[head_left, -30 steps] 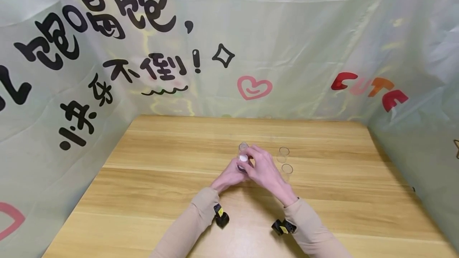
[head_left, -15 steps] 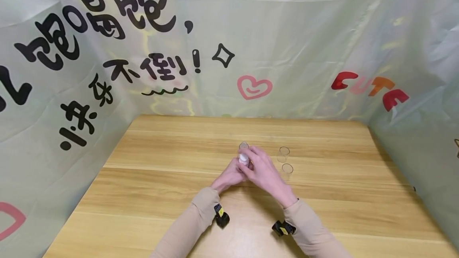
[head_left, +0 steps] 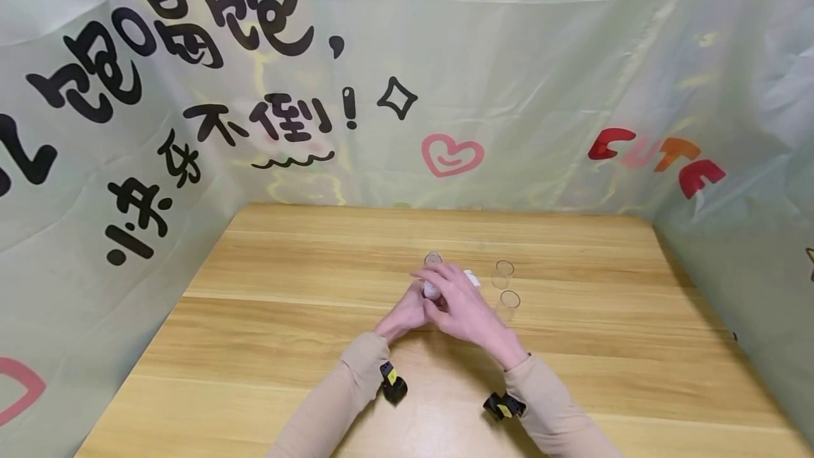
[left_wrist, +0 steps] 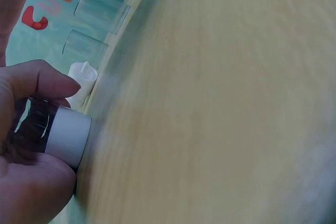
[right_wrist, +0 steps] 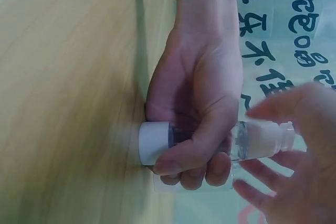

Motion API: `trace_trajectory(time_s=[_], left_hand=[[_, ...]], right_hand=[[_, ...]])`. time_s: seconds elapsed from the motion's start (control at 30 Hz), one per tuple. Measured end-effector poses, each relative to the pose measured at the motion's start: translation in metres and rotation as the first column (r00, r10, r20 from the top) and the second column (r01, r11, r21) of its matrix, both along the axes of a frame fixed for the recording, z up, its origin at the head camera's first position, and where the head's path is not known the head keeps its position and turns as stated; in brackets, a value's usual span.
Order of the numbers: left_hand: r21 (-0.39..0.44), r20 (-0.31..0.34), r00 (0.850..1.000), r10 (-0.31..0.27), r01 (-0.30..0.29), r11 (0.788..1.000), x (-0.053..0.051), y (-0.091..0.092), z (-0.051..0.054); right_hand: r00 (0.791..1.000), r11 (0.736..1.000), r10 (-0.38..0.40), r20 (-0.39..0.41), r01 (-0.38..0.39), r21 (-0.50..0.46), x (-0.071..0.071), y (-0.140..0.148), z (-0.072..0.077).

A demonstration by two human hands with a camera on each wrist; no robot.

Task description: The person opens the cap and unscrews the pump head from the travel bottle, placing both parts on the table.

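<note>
My left hand [head_left: 407, 309] grips a small clear bottle around its middle; its white base [right_wrist: 155, 144] shows in the right wrist view. The bottle's whitish upper part [right_wrist: 262, 139] ends in a narrower clear tip. Over and beside this top, my right hand [head_left: 464, 306] is spread, thumb on one side and fingers on the other; contact cannot be told. In the left wrist view, the white base [left_wrist: 69, 136] shows beyond my left fingers. A small white piece with a pointed tip [left_wrist: 82, 83] is on the table, partly behind my right hand in the head view.
Two clear cups [head_left: 504, 268] [head_left: 509, 300] stand right of my hands on the wooden table [head_left: 305, 267]. A third clear cup [head_left: 432, 258] stands just behind the bottle. A printed cloth [head_left: 521, 76] surrounds the table's back and sides.
My right hand has shifted slightly, its fingers spreading from their closer hold at the bottle's top. The small white piece now shows behind it. My left hand keeps its hold, nearly still.
</note>
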State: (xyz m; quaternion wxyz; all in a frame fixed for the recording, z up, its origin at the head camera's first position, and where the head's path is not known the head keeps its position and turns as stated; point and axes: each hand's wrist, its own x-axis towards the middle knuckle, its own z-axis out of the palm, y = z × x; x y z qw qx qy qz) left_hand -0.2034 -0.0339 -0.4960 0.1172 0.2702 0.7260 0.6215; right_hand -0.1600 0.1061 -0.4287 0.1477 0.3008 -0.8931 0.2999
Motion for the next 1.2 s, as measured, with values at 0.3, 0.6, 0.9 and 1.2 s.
trace_trajectory(time_s=[0.3,0.6,0.9,1.2], left_hand=[[-0.014,0.081,0.997,0.005,-0.004,1.0,0.0013,-0.0001,0.0001],[-0.056,0.088,0.996,0.026,-0.021,0.998,0.0028,-0.0005,0.0032],[0.004,0.043,0.999,0.012,-0.012,1.0,0.0013,-0.0005,0.0004],[-0.018,0.036,0.999,0.027,-0.026,0.999,0.0017,0.0004,0.0021]], right_hand=[[0.994,0.996,-0.09,-0.064,0.089,-0.015,-0.0014,0.0004,0.0002],[0.995,0.995,-0.096,0.008,0.096,-0.012,-0.0018,0.0019,-0.0012],[0.996,0.996,-0.084,0.034,0.084,-0.005,-0.0005,0.001,-0.0002],[0.997,0.996,-0.08,0.003,0.08,-0.026,-0.0012,0.0012,-0.0007]])
